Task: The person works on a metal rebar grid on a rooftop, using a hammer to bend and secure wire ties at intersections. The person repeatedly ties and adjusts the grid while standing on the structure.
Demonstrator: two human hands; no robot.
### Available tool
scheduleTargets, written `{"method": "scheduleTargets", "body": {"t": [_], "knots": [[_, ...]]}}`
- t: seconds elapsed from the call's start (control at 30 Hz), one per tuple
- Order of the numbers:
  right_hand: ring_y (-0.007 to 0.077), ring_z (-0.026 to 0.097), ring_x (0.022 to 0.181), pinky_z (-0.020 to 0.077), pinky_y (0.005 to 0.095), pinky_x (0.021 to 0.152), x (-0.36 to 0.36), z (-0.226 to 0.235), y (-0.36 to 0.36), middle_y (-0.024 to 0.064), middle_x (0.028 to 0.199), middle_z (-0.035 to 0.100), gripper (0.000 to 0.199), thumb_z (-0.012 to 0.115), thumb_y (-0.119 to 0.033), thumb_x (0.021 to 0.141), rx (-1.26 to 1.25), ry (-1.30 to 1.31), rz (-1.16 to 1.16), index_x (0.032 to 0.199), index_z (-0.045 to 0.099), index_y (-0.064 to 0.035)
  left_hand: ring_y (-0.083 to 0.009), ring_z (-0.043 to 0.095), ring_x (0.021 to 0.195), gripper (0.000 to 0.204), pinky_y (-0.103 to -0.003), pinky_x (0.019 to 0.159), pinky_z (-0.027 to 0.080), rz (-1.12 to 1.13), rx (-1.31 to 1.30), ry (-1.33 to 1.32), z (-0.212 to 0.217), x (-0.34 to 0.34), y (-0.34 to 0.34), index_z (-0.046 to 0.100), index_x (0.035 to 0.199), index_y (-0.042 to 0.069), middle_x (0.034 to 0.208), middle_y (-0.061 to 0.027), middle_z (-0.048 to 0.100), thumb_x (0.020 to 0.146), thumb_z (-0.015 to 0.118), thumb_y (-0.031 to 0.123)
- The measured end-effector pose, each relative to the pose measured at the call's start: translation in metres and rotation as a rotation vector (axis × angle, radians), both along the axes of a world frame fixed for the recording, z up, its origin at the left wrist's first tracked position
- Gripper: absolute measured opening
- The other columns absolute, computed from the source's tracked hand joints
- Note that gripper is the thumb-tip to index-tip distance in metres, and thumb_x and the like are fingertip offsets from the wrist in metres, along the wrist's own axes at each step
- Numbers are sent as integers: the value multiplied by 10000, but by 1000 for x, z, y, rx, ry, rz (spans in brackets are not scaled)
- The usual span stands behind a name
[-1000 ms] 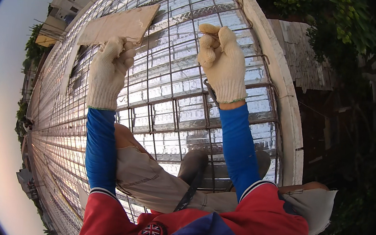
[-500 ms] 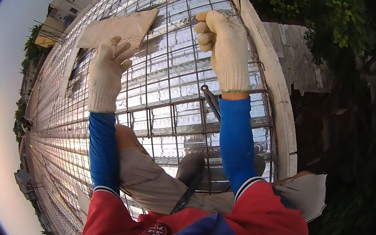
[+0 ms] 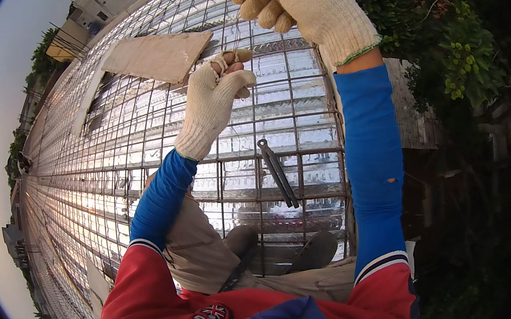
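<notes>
Above a wide grid of dark steel reinforcing bars (image 3: 98,177), two gloved hands are raised! The left hand (image 3: 215,96), in a cream knitted glove, sits near mid-view, thumb and fingers bent inward, bare fingertips showing through the worn cloth; they look closed on a thin dark wire (image 3: 237,34) that rises from them toward the other hand. Up at the top edge hangs the right hand (image 3: 303,5), gloved to match, higher and farther right, its fingers curled closed; the edge cuts part of it off, so I can't tell whether they grip the wire too. And below, between the stretchy blue sleeves (image 3: 374,147), a dark metal hand tool with two long handles (image 3: 278,175) lies slantwise on the bars, untouched! Shiny silver ribbed sheeting (image 3: 319,168) gleams underneath. Just beyond the left hand, off to its left, a flat pale-brown board (image 3: 154,55) rests on the grid, and two dark boots (image 3: 314,253) show lower down.
</notes>
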State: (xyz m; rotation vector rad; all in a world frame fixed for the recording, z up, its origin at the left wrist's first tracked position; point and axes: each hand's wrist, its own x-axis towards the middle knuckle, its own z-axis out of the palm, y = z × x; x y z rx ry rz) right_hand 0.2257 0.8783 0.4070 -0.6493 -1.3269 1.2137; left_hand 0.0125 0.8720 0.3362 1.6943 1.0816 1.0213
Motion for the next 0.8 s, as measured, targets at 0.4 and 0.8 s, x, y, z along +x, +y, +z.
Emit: {"method": "scheduleTargets", "body": {"t": [0.4,0.8], "knots": [[56,532,591,379,187,478,-10,-56,4,62,771,672,416,738,-357,948,-32,76,-352,1083,758,35,-5,284,445,343,-204,400,202,-97,-300,-348,21,-22,-7,623,1248,-83,619,78,412,1045,580,191],[252,757,886,626,423,830,-60,-58,-10,72,1127,776,248,749,-192,942,870,-867,-901,1171,781,-102,-26,308,431,301,-211,373,232,-197,-351,-147,49,-52,7,639,1040,-7,606,64,437,1055,608,292]]}}
